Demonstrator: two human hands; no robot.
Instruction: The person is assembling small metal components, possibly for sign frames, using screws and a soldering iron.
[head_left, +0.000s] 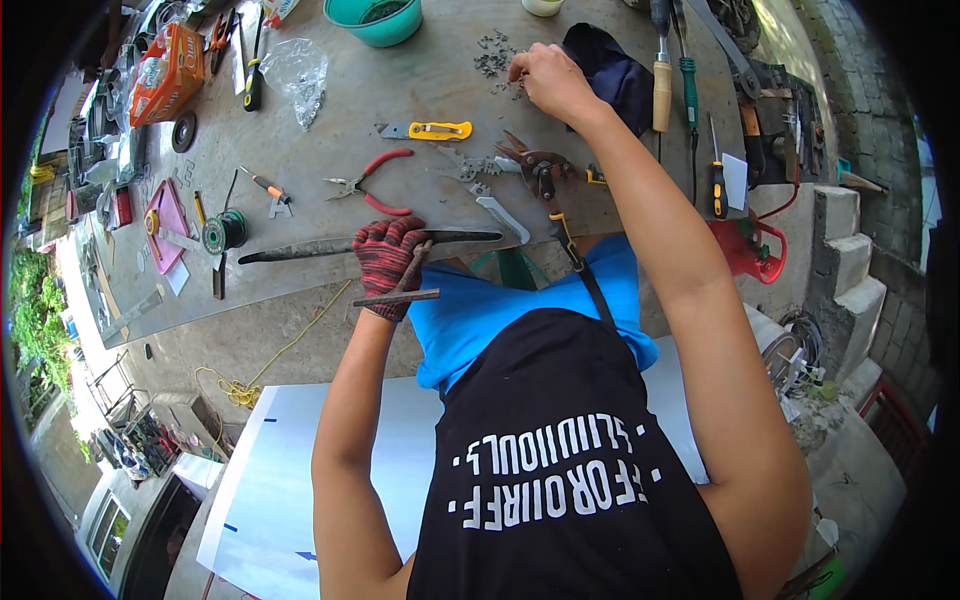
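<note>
My gloved left hand grips 2 thin metal strips at the counter's near edge, while my bare right hand's fingers pinch narrow at far small screws.

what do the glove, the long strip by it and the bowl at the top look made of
Glove: knitted fabric, red and dark speckled, seemingly with a ribbed weave; it covers the left hand.
Strip: likely metal, dull dark grey, thin and flat, tapering to points, with a faint sheen.
Bowl: probably plastic, an even teal colour with a smooth, slightly glossy rim.
</note>
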